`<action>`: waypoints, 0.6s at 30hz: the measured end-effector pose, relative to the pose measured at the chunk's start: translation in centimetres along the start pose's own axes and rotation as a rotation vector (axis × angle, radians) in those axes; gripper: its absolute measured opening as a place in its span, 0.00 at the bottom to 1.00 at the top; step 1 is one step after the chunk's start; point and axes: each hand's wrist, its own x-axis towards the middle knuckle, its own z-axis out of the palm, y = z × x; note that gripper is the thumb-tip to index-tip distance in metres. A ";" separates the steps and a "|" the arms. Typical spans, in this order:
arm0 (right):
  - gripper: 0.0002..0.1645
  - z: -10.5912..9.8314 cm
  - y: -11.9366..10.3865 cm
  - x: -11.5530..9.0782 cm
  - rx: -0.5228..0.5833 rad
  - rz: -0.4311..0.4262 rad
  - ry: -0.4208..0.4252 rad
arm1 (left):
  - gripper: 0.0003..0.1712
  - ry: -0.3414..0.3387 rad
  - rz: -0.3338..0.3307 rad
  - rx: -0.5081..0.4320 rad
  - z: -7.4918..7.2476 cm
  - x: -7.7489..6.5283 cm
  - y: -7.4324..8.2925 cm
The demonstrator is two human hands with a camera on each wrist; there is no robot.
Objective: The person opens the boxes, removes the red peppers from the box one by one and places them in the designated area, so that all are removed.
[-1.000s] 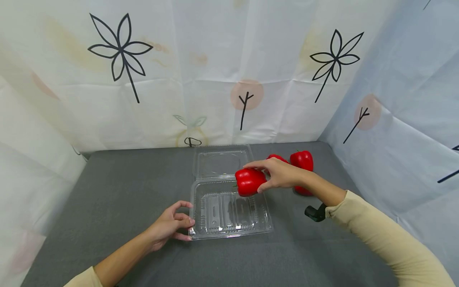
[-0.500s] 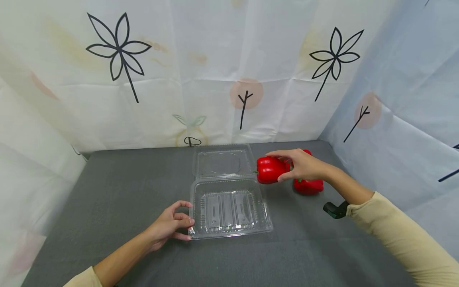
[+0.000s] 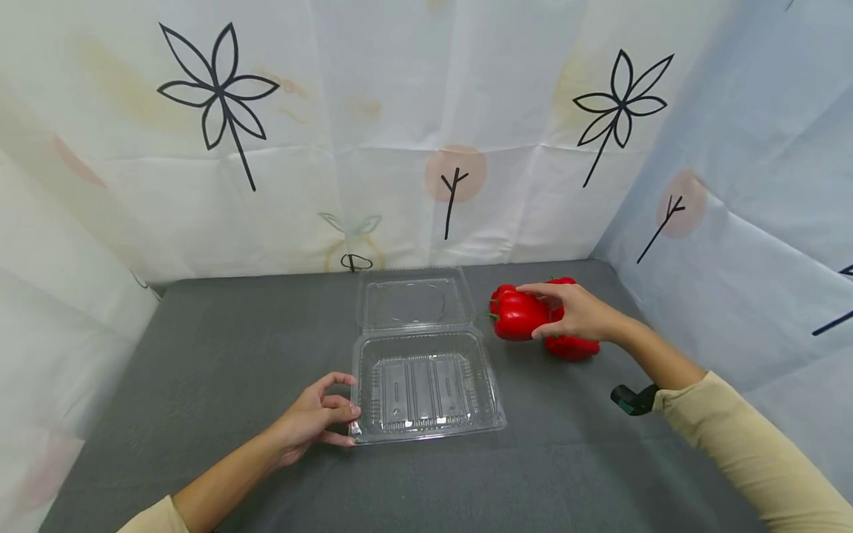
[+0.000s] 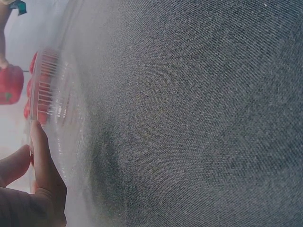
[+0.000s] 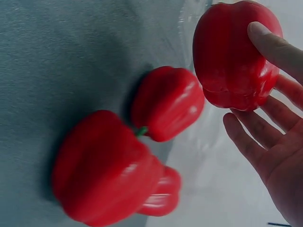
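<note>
In the head view, my right hand [image 3: 576, 314] holds a red bell pepper [image 3: 518, 317] with a green stem to the right of a clear plastic clamshell container [image 3: 426, 437]. The right wrist view shows the thumb on one side of this pepper [image 5: 232, 52] and fingers on the other; it appears raised off the table. My left hand [image 3: 313, 422] pinches the container's left rim between thumb and fingers. In the left wrist view, the container wall [image 4: 45, 85] stands beyond the left hand [image 4: 42, 175]. The container lies open, its lid [image 3: 413, 300] folded back flat.
Around the right hand, other red bell peppers rest on the table: one at the front [image 3: 571, 348], one behind [image 3: 563, 281], partly hidden, and one behind the held pepper [image 3: 500, 291]. A patterned cloth wall [image 3: 400, 133] borders the grey table [image 3: 233, 348] at the back and sides.
My right hand has carried the bell pepper rightward from above the container to beside the other peppers, slowing over the last half second. The left hand and container have stayed put.
</note>
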 end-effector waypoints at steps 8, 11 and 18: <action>0.44 2.2 2.0 -0.5 0.024 0.041 -0.007 | 0.33 0.011 -0.005 -0.001 0.1 0.0 0.1; 0.44 3.1 2.4 -0.6 0.006 0.050 -0.017 | 0.33 0.013 -0.001 -0.001 0.1 0.0 0.1; 0.44 4.5 2.7 -0.7 -0.014 0.061 -0.012 | 0.33 0.015 -0.005 -0.002 0.0 0.0 0.0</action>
